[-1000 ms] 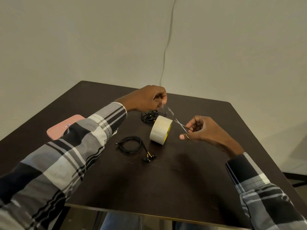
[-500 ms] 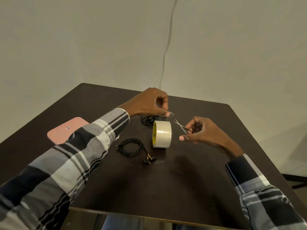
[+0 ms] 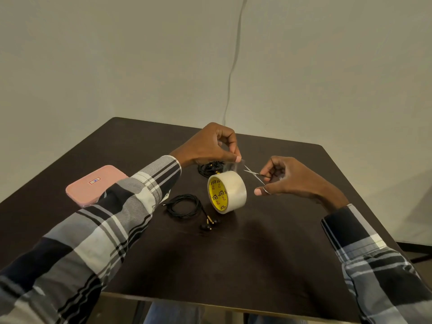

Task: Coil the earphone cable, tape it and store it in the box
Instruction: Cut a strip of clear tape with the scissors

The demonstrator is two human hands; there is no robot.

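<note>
A roll of clear tape [image 3: 228, 191] with a yellow core stands on edge on the dark table [image 3: 233, 253]. My left hand [image 3: 210, 146] pinches a short strip of tape [image 3: 230, 167] pulled up from the roll. My right hand [image 3: 287, 176] grips small scissors [image 3: 253, 174], blades parted and pointing at the strip. A coiled black earphone cable [image 3: 184, 205] with its two earbuds [image 3: 209, 224] lies to the left of the roll. A second bundle of black cable [image 3: 209, 169] lies behind the roll, partly hidden by my left hand. A pink box [image 3: 93, 183] lies shut at the left.
A thin cord [image 3: 231, 73] runs down the wall behind the table. The table's near edge [image 3: 210, 305] is close to my body. A dark bar [image 3: 416, 244] shows low at the right, beyond the table.
The roll has turned so its yellow core faces me more. My left hand has lifted the tape strip a little, and the scissors have come closer to it.
</note>
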